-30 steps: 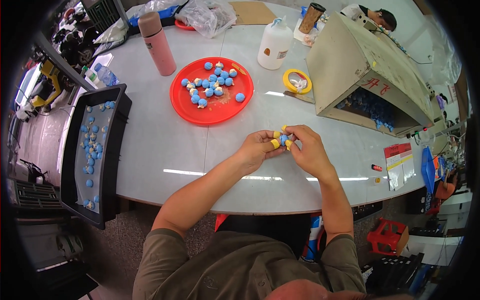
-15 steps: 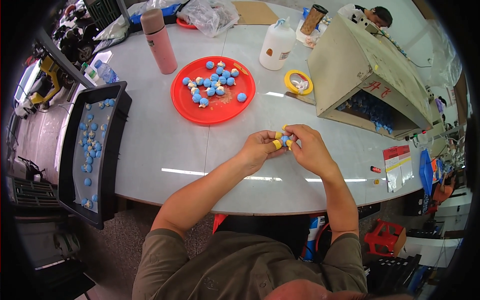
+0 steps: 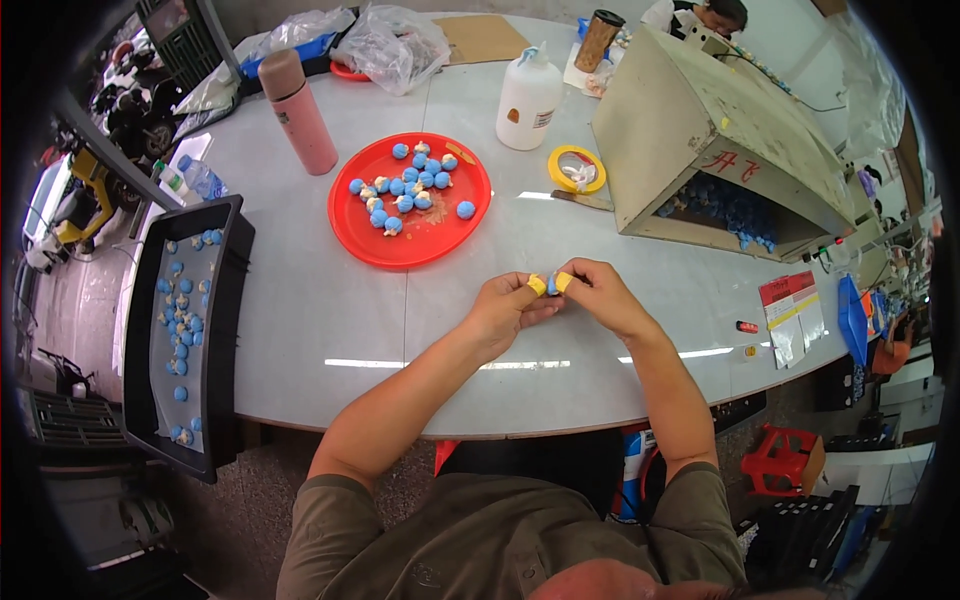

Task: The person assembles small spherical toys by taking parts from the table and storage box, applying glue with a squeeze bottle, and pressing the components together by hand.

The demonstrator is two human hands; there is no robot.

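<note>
Over the near middle of the table, my left hand (image 3: 507,306) and my right hand (image 3: 602,298) meet fingertip to fingertip. Yellow wraps cover several of my fingers and thumbs. Pinched between them is a small blue ball (image 3: 552,286), mostly hidden by the fingers. Both hands are closed on it. Beyond them, a red round plate (image 3: 345,235) carries several blue balls (image 3: 411,174), many with cream-coloured parts attached. More such balls lie on the lining of a black tray (image 3: 237,270) at the left.
A pink flask (image 3: 303,128), a white squeeze bottle (image 3: 528,103) and a yellow tape roll (image 3: 577,170) stand or lie behind. A beige metal box (image 3: 700,130) with blue pieces inside fills the right. Cards (image 3: 790,318) lie near the right edge. Another person sits beyond.
My right hand's raised index finger has come down, and both hands now close more tightly around the blue ball. The whole view has shifted slightly.
</note>
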